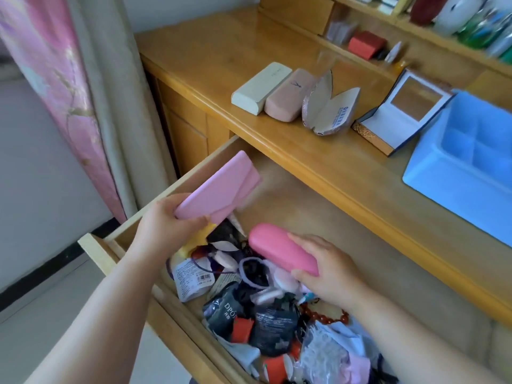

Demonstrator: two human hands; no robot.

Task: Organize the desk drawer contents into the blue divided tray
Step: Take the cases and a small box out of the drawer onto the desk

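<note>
My left hand (166, 223) grips a pale pink folding glasses case (219, 189), lifted above the drawer (291, 189). My right hand (324, 270) clasps a rounded deep pink glasses case (279, 249), just over the clutter below both hands: sachets, hair ties, a red bead bracelet (324, 314), cloths. Beyond my hands on the worktop (221, 51), three glasses cases lie side by side, one open, beside an open box. Far to the right of my right hand sits the blue divided tray (443, 176), its visible compartments empty. I judge sorting barely begun; most contents remain.
</note>
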